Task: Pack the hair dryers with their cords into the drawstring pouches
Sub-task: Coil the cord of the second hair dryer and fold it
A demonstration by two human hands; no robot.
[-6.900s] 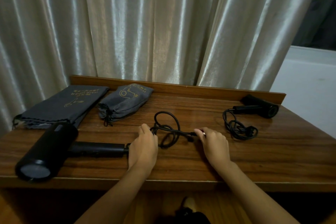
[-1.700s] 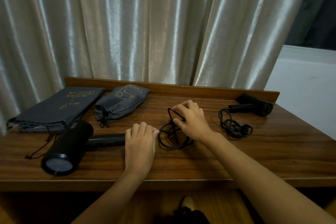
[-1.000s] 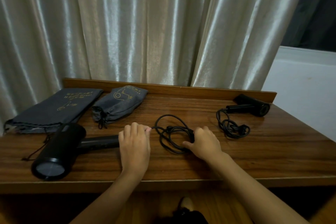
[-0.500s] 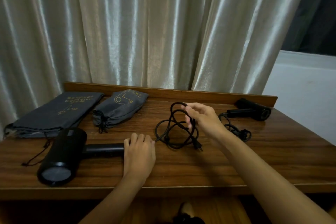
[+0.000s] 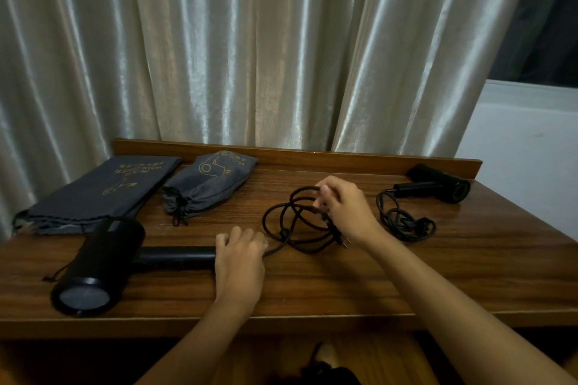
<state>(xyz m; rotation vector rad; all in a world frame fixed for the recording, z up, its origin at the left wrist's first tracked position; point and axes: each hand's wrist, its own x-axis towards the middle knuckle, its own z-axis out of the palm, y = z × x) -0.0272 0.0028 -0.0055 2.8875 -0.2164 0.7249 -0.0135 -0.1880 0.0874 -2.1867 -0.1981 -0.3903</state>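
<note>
Right hand (image 5: 347, 209) now pinches cord (image 5: 297, 222) coils lower, at table's (image 5: 469, 275) 12 o'clock; left hand (image 5: 240, 256) grips dryer (image 5: 100, 262) handle; coiling nearly done.

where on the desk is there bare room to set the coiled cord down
Bare wood lies along the front edge right of the left hand, and at the right front corner below the far dryer's cord. The back left is crowded with pouches.

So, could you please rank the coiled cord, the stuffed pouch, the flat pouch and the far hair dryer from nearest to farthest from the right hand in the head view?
1. Coiled cord: pinched in the right hand.
2. Far hair dryer: to its right, at the back corner.
3. Stuffed pouch: to its left.
4. Flat pouch: farthest left.
</note>
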